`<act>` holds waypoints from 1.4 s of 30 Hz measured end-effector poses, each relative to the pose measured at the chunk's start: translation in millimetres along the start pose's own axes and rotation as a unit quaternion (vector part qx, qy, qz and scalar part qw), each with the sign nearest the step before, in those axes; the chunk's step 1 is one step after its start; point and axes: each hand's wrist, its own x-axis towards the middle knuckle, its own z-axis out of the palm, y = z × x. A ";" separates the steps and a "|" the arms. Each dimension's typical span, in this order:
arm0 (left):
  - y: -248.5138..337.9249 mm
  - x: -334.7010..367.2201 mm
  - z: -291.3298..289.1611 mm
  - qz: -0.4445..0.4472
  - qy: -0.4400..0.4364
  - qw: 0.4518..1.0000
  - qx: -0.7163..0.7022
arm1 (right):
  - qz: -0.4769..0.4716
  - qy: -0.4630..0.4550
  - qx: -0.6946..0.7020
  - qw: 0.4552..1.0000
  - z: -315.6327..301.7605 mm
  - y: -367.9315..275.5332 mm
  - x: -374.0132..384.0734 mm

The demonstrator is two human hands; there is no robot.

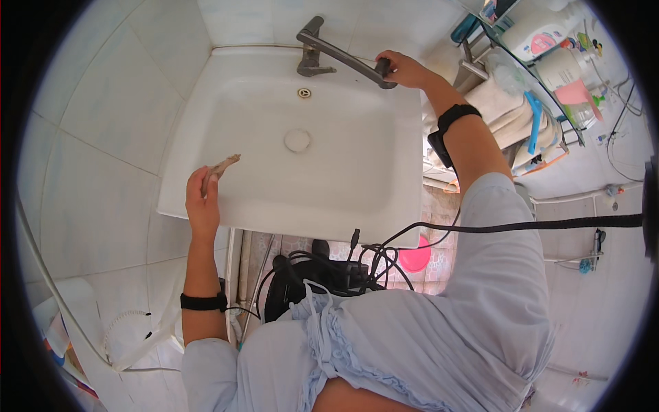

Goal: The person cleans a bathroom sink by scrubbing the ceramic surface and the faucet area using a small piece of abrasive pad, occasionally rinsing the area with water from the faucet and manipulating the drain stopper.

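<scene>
Pinching the brownish strip over the left side of the sink in the left hand, and now clasping the faucet spout with the right hand, risking a dropped strip from so slight a hold, a strained spout from too hard a shove!

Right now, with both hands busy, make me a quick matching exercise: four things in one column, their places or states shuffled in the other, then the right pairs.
Things:
1. Left hand
2. Right hand
3. Faucet
4. Pink round thing

Places and states:
A. On the tiled floor
B. At the far end of the spout
C. Dark grey, at the back of the sink
D. Holding a thin brownish piece

Right pairs: 1-D, 2-B, 3-C, 4-A.
</scene>
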 end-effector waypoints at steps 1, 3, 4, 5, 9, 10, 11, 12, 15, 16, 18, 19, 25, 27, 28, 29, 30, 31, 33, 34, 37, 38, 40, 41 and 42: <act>2.6 0.9 1.9 0.021 -0.004 1.000 0.003 | 0.013 -0.007 -0.003 1.000 2.1 -4.5 -3.1; 6.6 -1.2 0.8 0.040 -0.009 0.999 0.012 | 0.043 -0.013 -0.011 0.999 10.9 -19.9 -6.7; 8.7 -3.0 1.6 0.018 -0.012 1.000 -0.018 | 0.045 -0.014 -0.007 0.999 18.5 -28.0 -10.6; 12.2 -0.7 4.4 0.002 -0.015 0.999 -0.052 | 0.041 0.012 -0.010 0.999 22.2 -28.5 -12.6; 13.0 5.5 22.5 0.019 -0.047 0.996 -0.078 | 0.034 0.114 0.052 0.992 41.0 -15.9 -31.3; 14.5 9.3 28.8 0.025 -0.051 0.995 -0.080 | 0.030 0.151 0.084 0.984 42.2 -11.9 -34.5; 15.2 13.4 31.8 -0.013 -0.089 0.993 -0.080 | 0.029 0.155 0.087 0.984 46.3 -19.0 -34.9; 19.1 15.7 34.5 -0.054 -0.126 0.987 -0.080 | 0.073 0.121 0.141 0.980 50.6 -28.6 -39.4; 38.8 22.1 56.3 -0.051 -0.163 0.981 -0.095 | 0.125 0.070 0.244 0.959 53.3 -46.8 -51.0; 41.3 24.0 65.4 -0.047 -0.170 0.980 -0.095 | 0.128 0.048 0.292 0.946 54.3 -50.8 -55.8; 46.2 29.2 82.0 -0.071 -0.221 0.968 -0.094 | 0.157 0.102 0.260 0.947 62.8 -59.9 -65.1; 52.4 29.7 89.9 -0.065 -0.231 0.966 -0.092 | 0.182 0.148 0.225 0.946 67.0 -63.0 -72.3; 81.7 33.5 137.3 -0.264 -0.391 0.833 -0.289 | 0.279 -0.052 0.450 0.847 97.3 -103.4 -121.2; 93.3 28.4 158.6 -0.269 -0.412 0.808 -0.323 | 0.284 -0.094 0.484 0.822 98.2 -108.8 -133.7; 98.4 26.2 167.8 -0.278 -0.429 0.784 -0.354 | 0.278 -0.087 0.509 0.810 98.9 -105.4 -135.7; 106.8 25.7 176.8 -0.276 -0.440 0.769 -0.373 | 0.274 -0.079 0.534 0.796 100.2 -97.5 -136.6; 109.0 24.8 183.7 -0.277 -0.436 0.771 -0.372 | 0.271 -0.083 0.535 0.796 101.4 -89.1 -133.8; 111.0 23.8 188.8 -0.296 -0.418 0.786 -0.347 | 0.260 -0.035 0.560 0.786 102.9 -81.3 -128.9; 118.5 18.1 205.4 -0.314 -0.395 0.800 -0.325 | 0.247 0.009 0.581 0.775 105.3 -45.8 -118.9; 123.5 14.5 212.6 -0.285 -0.367 0.848 -0.254 | 0.227 -0.002 0.594 0.772 103.2 -22.1 -110.2; 109.9 7.1 202.0 -0.234 -0.296 0.914 -0.149 | 0.229 -0.034 0.620 0.750 96.0 -14.3 -81.6; 100.8 0.3 189.3 -0.205 -0.282 0.931 -0.113 | 0.260 -0.030 0.633 0.729 94.5 -22.8 -73.3; 89.4 -19.0 174.8 -0.122 -0.238 0.961 -0.073 | 0.251 -0.058 0.611 0.748 90.6 -20.2 -60.3; 89.9 -30.4 165.1 -0.075 -0.204 0.975 -0.040 | 0.254 -0.066 0.630 0.731 93.0 -18.0 -54.6; 92.3 -43.3 157.4 -0.029 -0.171 0.985 -0.009 | 0.259 -0.074 0.646 0.714 93.5 -16.9 -50.8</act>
